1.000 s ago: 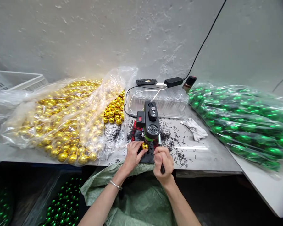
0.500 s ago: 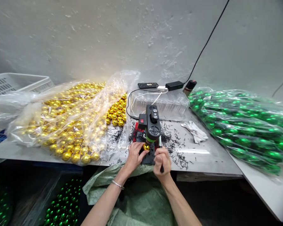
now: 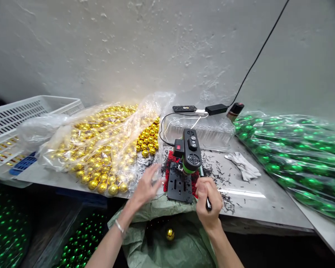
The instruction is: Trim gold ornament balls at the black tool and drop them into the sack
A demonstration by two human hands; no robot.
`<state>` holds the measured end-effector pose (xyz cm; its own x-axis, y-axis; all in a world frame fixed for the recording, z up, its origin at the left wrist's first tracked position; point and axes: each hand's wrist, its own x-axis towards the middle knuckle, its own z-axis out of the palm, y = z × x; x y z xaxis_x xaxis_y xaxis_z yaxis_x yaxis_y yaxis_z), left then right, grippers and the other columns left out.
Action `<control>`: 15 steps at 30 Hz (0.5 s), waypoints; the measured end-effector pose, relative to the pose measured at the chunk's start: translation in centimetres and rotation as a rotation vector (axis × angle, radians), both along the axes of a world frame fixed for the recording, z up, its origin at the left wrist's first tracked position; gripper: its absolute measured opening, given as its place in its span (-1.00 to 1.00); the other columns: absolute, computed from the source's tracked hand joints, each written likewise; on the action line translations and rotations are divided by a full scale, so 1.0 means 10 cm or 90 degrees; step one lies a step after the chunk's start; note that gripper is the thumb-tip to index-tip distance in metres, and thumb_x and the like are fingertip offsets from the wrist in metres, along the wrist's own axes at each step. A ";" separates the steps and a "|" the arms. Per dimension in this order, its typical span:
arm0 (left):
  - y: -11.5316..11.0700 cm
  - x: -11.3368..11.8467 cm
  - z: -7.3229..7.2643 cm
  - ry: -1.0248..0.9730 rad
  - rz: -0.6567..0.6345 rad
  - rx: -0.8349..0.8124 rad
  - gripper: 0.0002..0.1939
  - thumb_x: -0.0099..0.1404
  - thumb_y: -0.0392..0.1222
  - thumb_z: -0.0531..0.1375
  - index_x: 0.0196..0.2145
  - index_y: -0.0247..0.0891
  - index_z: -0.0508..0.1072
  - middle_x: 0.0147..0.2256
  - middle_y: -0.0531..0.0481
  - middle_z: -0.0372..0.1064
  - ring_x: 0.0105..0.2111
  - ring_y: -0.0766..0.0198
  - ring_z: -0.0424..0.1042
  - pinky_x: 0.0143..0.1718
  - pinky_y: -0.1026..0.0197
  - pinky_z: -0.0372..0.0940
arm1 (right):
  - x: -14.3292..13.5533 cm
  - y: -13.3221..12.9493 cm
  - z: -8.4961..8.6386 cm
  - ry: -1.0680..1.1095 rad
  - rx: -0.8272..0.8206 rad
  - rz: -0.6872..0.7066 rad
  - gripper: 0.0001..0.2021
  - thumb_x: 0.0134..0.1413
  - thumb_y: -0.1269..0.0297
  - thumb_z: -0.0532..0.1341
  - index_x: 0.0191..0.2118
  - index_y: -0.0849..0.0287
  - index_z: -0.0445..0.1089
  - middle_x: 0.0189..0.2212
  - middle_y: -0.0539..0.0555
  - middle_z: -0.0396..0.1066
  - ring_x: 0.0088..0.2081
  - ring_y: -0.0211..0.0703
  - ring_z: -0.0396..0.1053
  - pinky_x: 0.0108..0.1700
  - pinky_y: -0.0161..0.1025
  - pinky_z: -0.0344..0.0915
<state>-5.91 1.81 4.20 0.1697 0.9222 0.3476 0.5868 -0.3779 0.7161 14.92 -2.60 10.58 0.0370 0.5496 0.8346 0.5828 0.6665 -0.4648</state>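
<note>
My right hand (image 3: 210,201) is wrapped round the black lever handle (image 3: 208,205) of a small black drill-press-like machine (image 3: 192,149). Left of the machine's slotted base plate (image 3: 173,190) is my left hand (image 3: 147,186), slightly blurred, fingers apart and holding nothing. One shiny gold ball (image 3: 170,234) shows below the table edge, over the green sack (image 3: 162,255) at my lap; whether it is falling or resting I cannot tell. Loose gold balls (image 3: 148,137) spill from the mouth of a clear plastic bag (image 3: 114,145) full of them, beyond my left hand.
Black shavings (image 3: 223,178) litter the metal table (image 3: 251,193). White gloves (image 3: 242,166) and a bag of green balls (image 3: 290,149) lie right. Behind the machine are a clear plastic tray (image 3: 212,130) and a power adapter (image 3: 216,109) with cables. A white crate (image 3: 41,106) stands far left.
My left hand has let go of the gold ball under the machine and moved left. A gold ball now shows over the sack. My right hand stays on the lever; the view has shifted left.
</note>
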 end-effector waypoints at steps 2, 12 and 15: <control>0.38 -0.09 0.14 0.032 0.205 -0.052 -0.65 0.39 -0.04 0.13 0.05 -0.26 0.41 0.09 -0.30 0.35 0.18 -0.09 0.28 0.18 -0.16 0.19 | -0.01 0.00 -0.02 0.006 0.005 -0.001 -0.73 0.19 0.60 0.01 -0.47 0.12 0.13 -0.51 -0.02 0.19 -0.44 -0.26 0.22 -0.41 -0.26 0.14; 1.19 -0.26 0.15 -0.062 0.249 -0.174 -0.61 0.17 -0.28 0.31 -0.67 -0.20 0.20 -0.57 0.01 0.30 -0.19 0.02 0.44 -0.05 0.02 0.25 | 0.00 0.01 -0.02 0.003 0.011 0.001 -0.75 0.20 0.59 0.02 -0.44 0.13 0.17 -0.49 -0.01 0.20 -0.45 -0.27 0.21 -0.43 -0.28 0.14; 1.08 -0.30 0.15 -0.165 0.244 -0.193 -0.66 0.12 -0.22 0.35 -0.67 -0.22 0.29 -0.62 0.03 0.31 -0.27 0.06 0.46 -0.15 0.09 0.31 | 0.01 0.01 -0.01 -0.005 0.013 -0.001 -0.74 0.20 0.60 0.02 -0.45 0.13 0.16 -0.49 -0.01 0.20 -0.44 -0.26 0.22 -0.42 -0.27 0.15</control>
<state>-8.95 12.57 5.73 -0.2536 0.9664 0.0422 0.4312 0.0738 0.8992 14.98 -2.51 10.51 0.0305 0.5325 0.8459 0.5874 0.6751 -0.4462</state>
